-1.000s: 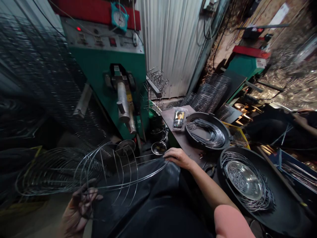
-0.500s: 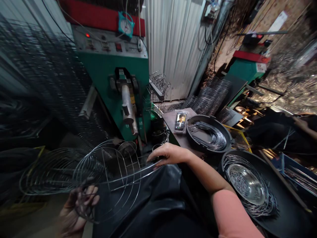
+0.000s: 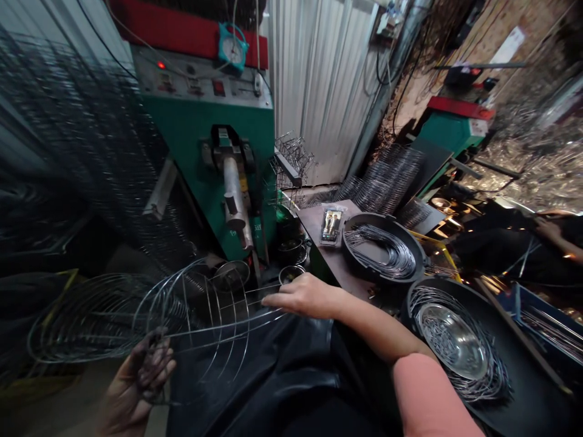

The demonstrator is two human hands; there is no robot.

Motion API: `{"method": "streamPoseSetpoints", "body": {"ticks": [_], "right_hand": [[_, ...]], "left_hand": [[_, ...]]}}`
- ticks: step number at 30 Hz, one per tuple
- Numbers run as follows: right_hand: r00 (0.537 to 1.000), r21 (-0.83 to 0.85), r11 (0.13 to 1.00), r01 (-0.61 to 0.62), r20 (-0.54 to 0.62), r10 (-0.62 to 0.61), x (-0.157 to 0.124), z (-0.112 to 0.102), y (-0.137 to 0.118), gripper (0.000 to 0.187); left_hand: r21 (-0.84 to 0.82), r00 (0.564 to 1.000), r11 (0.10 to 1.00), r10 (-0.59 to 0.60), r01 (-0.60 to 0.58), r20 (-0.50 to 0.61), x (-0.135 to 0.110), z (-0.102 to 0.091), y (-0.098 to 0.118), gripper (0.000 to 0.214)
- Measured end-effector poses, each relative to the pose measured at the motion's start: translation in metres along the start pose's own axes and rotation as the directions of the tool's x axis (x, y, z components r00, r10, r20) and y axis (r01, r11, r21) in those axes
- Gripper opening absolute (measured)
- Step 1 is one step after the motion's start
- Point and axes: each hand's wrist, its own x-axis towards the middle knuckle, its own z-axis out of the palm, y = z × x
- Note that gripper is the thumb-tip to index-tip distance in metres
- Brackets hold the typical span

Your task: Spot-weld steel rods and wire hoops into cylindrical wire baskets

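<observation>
Bright steel wire took centre stage, and we had a domed wire frame (image 3: 207,318) of thin hoops and straight ribs held out over a creased black apron (image 3: 255,376). We saw the left hand (image 3: 134,379) clamped on the frame's lower edge, its fingers (image 3: 152,364) tightly curled. The right hand (image 3: 305,297) lay open and well apart from the left, stretched over the far wire ends near the corner of the brown steel desk (image 3: 319,233); whether it gripped them, we couldn't tell. That smooth, springy wire looked like the big risk: a slackened left grip could let the frame twist or spring loose. Its thin ends could also snag the apron's folds or tangle with the dense stack of wire frames (image 3: 104,318) just to the left. Right by the desk's left corner sat a small steel bowl (image 3: 290,274), easily clipped by a swinging rib. Past the right edge, a wide black pan (image 3: 528,388) cradled a polished bowl (image 3: 449,337) ringed with looped wire.
</observation>
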Motion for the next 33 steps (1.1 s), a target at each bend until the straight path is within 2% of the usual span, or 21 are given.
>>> {"method": "streamPoseSetpoints", "body": {"ticks": [2, 4, 6, 8, 11, 16, 21, 33], "right_hand": [[0.998, -0.059, 0.998, -0.012, 0.064, 0.016, 0.006, 0.007, -0.005, 0.033], [0.996, -0.048, 0.999, -0.022, 0.082, 0.026, 0.013, 0.017, -0.005, 0.033], [0.995, -0.012, 0.997, -0.082, 0.048, 0.083, 0.019, 0.027, 0.003, 0.033], [0.982, 0.037, 0.982, -0.188, -0.017, 0.188, 0.022, 0.036, 0.017, 0.030], [0.949, 0.119, 0.950, -0.288, -0.094, 0.300, 0.024, 0.047, 0.040, 0.023], [0.901, 0.214, 0.925, -0.314, -0.240, 0.362, 0.028, 0.060, 0.065, 0.020], [0.841, 0.280, 0.905, -0.320, -0.356, 0.407, 0.036, 0.071, 0.084, 0.017], [0.847, 0.301, 0.894, -0.332, -0.322, 0.423, 0.039, 0.089, 0.135, 0.014]], "left_hand": [[0.032, 0.999, 0.999, -0.025, 0.024, 0.028, -0.008, 0.014, -0.005, 0.034], [0.047, 0.992, 0.999, -0.022, 0.016, 0.125, -0.016, 0.031, -0.009, 0.030], [0.042, 0.977, 0.999, 0.023, -0.033, 0.213, -0.022, 0.048, -0.011, 0.031], [0.033, 0.967, 0.996, 0.069, -0.080, 0.246, -0.024, 0.062, -0.012, 0.034], [0.050, 0.973, 0.994, 0.086, -0.098, 0.212, -0.018, 0.075, -0.012, 0.038], [0.090, 0.982, 0.988, 0.111, -0.126, 0.155, 0.000, 0.089, -0.014, 0.037], [0.054, 0.974, 0.987, 0.138, -0.149, 0.180, 0.013, 0.105, -0.013, 0.040], [0.048, 0.981, 0.995, 0.083, -0.092, 0.175, 0.044, 0.140, -0.015, 0.038]]}}
